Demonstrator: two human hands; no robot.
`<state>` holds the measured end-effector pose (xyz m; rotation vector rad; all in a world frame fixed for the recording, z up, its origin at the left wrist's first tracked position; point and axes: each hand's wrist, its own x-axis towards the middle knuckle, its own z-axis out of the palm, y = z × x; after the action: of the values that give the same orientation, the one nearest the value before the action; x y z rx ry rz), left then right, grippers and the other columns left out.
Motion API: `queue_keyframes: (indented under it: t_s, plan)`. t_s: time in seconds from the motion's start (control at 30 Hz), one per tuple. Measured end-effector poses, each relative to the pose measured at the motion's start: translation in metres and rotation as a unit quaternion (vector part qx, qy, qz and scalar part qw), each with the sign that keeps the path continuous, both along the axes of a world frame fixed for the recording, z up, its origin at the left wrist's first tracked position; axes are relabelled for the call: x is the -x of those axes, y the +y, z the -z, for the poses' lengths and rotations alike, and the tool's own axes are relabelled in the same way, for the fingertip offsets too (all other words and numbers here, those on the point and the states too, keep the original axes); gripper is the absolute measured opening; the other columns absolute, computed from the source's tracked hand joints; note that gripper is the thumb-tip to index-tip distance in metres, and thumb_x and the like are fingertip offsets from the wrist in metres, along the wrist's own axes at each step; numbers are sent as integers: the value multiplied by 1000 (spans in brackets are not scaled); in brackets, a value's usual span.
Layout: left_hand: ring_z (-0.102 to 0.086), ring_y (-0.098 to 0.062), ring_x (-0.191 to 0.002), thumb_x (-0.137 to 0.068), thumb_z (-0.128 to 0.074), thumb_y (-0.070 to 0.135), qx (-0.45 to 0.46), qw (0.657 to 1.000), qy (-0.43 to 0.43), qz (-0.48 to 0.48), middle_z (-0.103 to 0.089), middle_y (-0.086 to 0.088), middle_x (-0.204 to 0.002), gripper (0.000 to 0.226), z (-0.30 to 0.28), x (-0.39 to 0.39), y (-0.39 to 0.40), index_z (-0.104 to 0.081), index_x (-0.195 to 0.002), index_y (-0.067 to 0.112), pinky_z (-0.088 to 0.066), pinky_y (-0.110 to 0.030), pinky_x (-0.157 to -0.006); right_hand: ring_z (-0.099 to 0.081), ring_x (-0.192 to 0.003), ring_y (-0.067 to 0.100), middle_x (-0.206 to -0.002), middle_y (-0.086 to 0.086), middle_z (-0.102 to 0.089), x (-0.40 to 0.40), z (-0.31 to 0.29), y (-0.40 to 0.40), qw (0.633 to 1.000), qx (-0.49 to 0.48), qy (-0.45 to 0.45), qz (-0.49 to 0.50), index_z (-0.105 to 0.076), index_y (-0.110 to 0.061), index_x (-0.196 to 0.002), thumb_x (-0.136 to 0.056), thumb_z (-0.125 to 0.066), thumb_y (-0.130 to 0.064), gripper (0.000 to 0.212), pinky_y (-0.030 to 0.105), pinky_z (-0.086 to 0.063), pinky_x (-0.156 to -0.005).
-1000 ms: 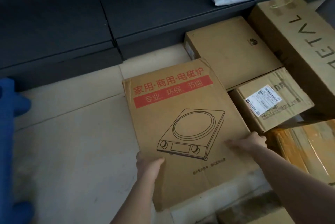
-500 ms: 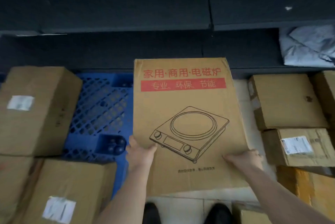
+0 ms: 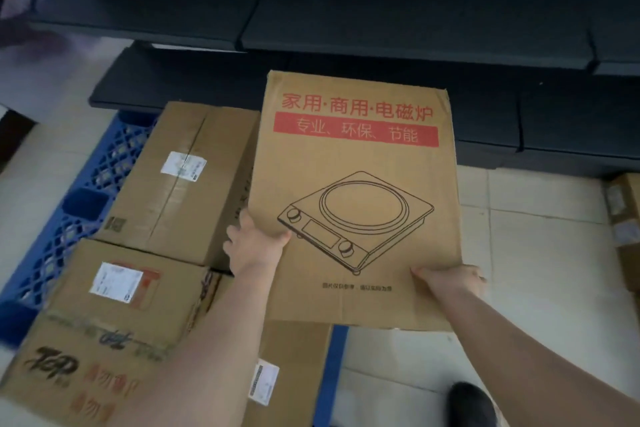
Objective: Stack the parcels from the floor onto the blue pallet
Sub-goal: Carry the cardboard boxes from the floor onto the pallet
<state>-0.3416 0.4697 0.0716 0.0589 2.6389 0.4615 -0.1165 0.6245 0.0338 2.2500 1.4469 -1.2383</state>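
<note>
Induction-cooker carton point(image 3: 356, 198) held mid-frame, partly over the blue pallet point(image 3: 104, 163), left hand point(image 3: 254, 246) and right hand point(image 3: 450, 279) gripping its side edges; looks stiff, flat, probably moderately heavy and fragile.

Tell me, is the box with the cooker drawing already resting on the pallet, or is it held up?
Held up. Both hands, left hand and right hand, grip the cooker box by its edges, above the parcels.

A warehouse or parcel-sorting room: labelled cardboard parcels point(image 3: 173, 181) packed on a blue pallet point(image 3: 86, 184) at left, pale tiled floor point(image 3: 540, 253), and dark stacked slabs point(image 3: 381, 28) along the far side.
</note>
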Motion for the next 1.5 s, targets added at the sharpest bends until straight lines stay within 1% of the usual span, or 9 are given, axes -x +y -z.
queue_keyframes:
  t_s: [0.37, 0.47, 0.6, 0.73, 0.9, 1.1, 1.27, 1.33, 1.5]
  plan:
    - [-27, -38, -138, -79, -69, 39, 42, 999, -7, 8, -21, -11, -155, 89, 145, 132, -40, -18, -150, 23, -30, -52, -112, -44, -122, 35, -137, 17, -33, 137, 138, -47, 998, 65, -7, -26, -19, 1, -140, -70, -78, -35, 99, 42, -41, -101]
    - [-9, -33, -146, -84, -61, 46, 144, 978, -62, 140, 0, -4, -161, 90, 196, 131, -55, -2, -151, 30, -19, -49, -118, -45, -122, 31, -142, 15, -28, 150, 185, -58, 991, 105, -10, -77, -14, 0, -144, -69, -79, -32, 104, 38, -43, -102]
    - [-18, -28, -145, -90, -56, 39, 170, 950, -239, 106, -3, -1, -160, 83, 239, 99, -77, -3, -152, 24, -24, -43, -117, -49, -119, 31, -142, 12, -29, 161, 220, -78, 985, 123, 11, -117, -12, -7, -145, -69, -78, -28, 102, 35, -48, -93]
    - [-15, -24, -146, -93, -50, 36, 164, 963, -181, 118, -8, 0, -160, 71, 242, 79, -84, -13, -152, 23, -21, -42, -119, -45, -124, 34, -147, 13, -27, 168, 222, -80, 981, 128, -15, -144, -5, -8, -148, -79, -63, -13, 91, 42, -46, -99]
    - [-47, -20, -126, -91, -52, 37, 132, 977, -116, 125, -50, 3, -136, 50, 194, 71, -73, -43, -139, 24, -47, -37, -96, -45, -121, 29, -133, 9, -42, 162, 170, -70, 944, 82, -42, -317, -32, -9, -138, -83, -51, -20, 59, 38, -45, -95]
    - [-59, -18, -95, -91, -50, 35, 104, 966, -58, 231, -58, 0, -107, 28, 55, 36, -62, -58, -113, 19, -55, -37, -82, -54, -109, 24, -124, 6, -51, 119, 16, -68, 899, -39, -10, -435, -53, -15, -121, -90, -48, -27, 34, 28, -45, -78]
    - [-52, -11, -78, -89, -53, 30, 37, 959, -89, 265, -52, 3, -95, 20, -66, -35, -65, -56, -106, 20, -41, -25, -62, -56, -107, 23, -123, 3, -54, 28, -116, -76, 928, -117, 20, -353, -54, -18, -122, -88, -54, -33, 38, 26, -40, -73]
    - [-48, -11, -70, -89, -51, 27, 35, 948, -101, 299, -50, 6, -83, 3, -107, -68, -63, -52, -90, 25, -46, -29, -65, -56, -107, 25, -123, 5, -54, -15, -158, -83, 944, -132, 27, -300, -55, -16, -121, -85, -57, -32, 39, 28, -44, -77]
    - [-59, -23, -98, -90, -47, 28, 43, 901, -85, 423, -63, -3, -108, 17, -181, -171, -45, -58, -103, 24, -44, -27, -78, -58, -106, 27, -124, 8, -54, -145, -237, -114, 977, -162, 23, -139, -57, -14, -119, -82, -61, -29, 40, 29, -46, -79]
